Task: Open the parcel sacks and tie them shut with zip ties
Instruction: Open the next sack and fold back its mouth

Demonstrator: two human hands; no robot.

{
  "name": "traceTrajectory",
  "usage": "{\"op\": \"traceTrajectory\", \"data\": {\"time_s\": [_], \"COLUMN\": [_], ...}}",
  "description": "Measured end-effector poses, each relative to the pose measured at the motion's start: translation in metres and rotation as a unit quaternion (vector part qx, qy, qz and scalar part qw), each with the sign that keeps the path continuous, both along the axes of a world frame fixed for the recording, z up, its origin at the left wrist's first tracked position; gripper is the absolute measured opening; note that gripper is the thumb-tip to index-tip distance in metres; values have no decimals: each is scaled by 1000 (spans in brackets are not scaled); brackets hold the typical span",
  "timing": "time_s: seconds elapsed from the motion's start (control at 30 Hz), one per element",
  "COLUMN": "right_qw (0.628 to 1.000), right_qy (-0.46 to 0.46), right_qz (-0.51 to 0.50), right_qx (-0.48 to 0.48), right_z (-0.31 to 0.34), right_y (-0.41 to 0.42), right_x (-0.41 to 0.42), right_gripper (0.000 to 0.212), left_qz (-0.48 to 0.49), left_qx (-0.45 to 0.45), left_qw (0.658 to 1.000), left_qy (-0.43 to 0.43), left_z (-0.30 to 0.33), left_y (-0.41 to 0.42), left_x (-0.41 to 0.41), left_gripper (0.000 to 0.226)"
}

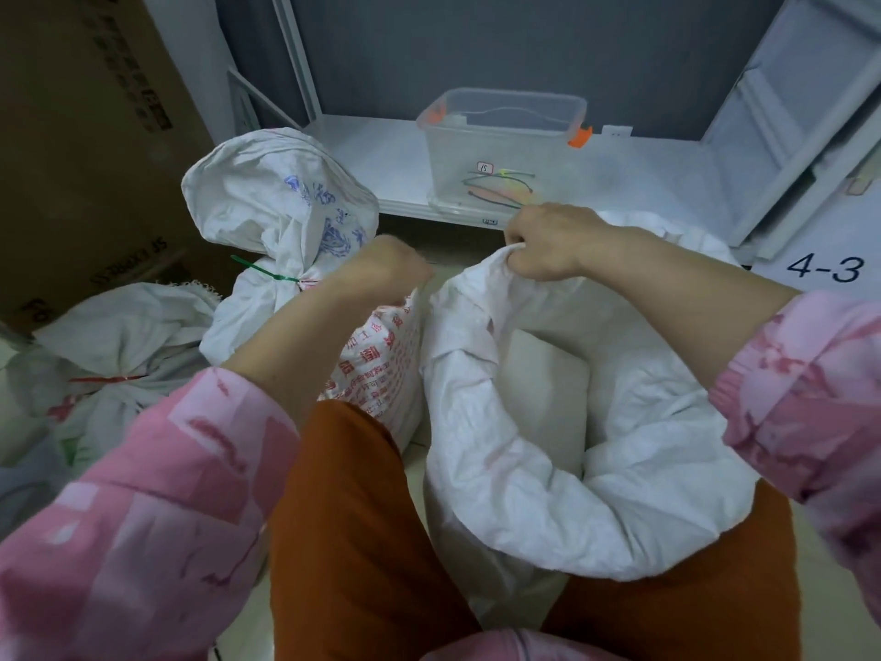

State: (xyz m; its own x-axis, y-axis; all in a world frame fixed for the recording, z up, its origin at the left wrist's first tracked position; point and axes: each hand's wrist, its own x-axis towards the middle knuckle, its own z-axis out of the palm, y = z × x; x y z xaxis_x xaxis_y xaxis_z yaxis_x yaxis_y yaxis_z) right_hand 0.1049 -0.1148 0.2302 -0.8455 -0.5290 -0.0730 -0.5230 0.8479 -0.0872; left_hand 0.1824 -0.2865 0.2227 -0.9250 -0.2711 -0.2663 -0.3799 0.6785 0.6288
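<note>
Two hands on one sack. Your right hand (548, 243) has its fingers curled tight round a bunched fold of rim on the open white woven sack (562, 474), which stands between your knees with its mouth rolled down into a thick collar; pale contents show inside. Your left hand (388, 269) is fisted at the sack's 9 o'clock edge, by the red-printed side panel; whether it holds cloth I cannot tell, the fingers are turned away.

At 10 o'clock from the open sack, a tied white sack with blue print (281, 207) is cinched by a green zip tie (267, 274). Further out at 9 o'clock lies another white sack bound with a red tie (107, 378). At 12 o'clock, on the white shelf (376, 159), a clear plastic tub with orange clips (500, 150) holds loose zip ties (498, 190).

Risks, as judged:
- Collar is rolled thick; gather it without unrolling and the neck may be too fat for a tie to bite.
- Only one sure hold on the rim; let go to reach for the tub and the mouth likely slumps open.
- No tie in hand. The reach goes over the sack.
</note>
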Motion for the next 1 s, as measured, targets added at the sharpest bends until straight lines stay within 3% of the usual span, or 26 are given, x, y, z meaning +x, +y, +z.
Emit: {"op": "traceTrajectory", "data": {"time_s": [0.07, 0.17, 0.23, 0.3, 0.4, 0.5, 0.57, 0.6, 0.63, 0.67, 0.7, 0.8, 0.9, 1.0], "right_qw": [1000, 999, 997, 997, 994, 993, 995, 995, 995, 996, 996, 996, 991, 982], "right_qy": [0, -40, -68, -60, -9, 12, 24, 32, 35, 31, 19, -44, -106, -153], "right_qz": [5, 12, 21, 43, 96, 116, 95, 91, 90, 88, 85, 71, 75, 36], "right_qx": [-10, 3, 1, -29, -48, -29, -17, -11, -4, 2, 9, -9, -37, -102], "right_z": [0, 5, 5, 5, -1, -13, -18, -19, -20, -21, -20, -17, -16, -14], "right_y": [-6, -12, -11, -6, 4, 8, 4, 2, -1, -3, -6, -18, -25, -17], "right_x": [-1, -3, -5, -6, -4, 0, 0, -1, -4, -7, -9, -17, -20, -18], "right_gripper": [17, 15, 14, 12, 30, 25, 22, 21, 20, 18, 15, 7, 20, 11], "left_qz": [-71, -147, -151, -137, -101, -73, -53, -59, -69, -81, -90, -169, -179, -152], "left_qx": [-53, -100, -94, -63, 37, 224, 248, 183, 61, -87, -173, -241, -363, -357], "left_qw": [996, 984, 984, 987, 991, 964, 956, 971, 988, 990, 981, 954, 909, 917], "left_qy": [8, -6, -21, -47, -79, -126, -145, -141, -123, -78, -15, 62, 100, 89], "left_z": [11, 10, 2, -4, -9, -18, -24, -23, -22, -19, -15, 4, -6, -15], "left_y": [10, 22, 22, 16, 7, -7, -11, -10, -7, -4, -1, 20, 34, 32], "left_x": [-2, -7, -13, -20, -21, -22, -27, -28, -31, -34, -36, -32, -33, -38], "left_gripper": [35, 8, 10, 19, 14, 18, 11, 9, 11, 19, 29, 36, 18, 26]}}
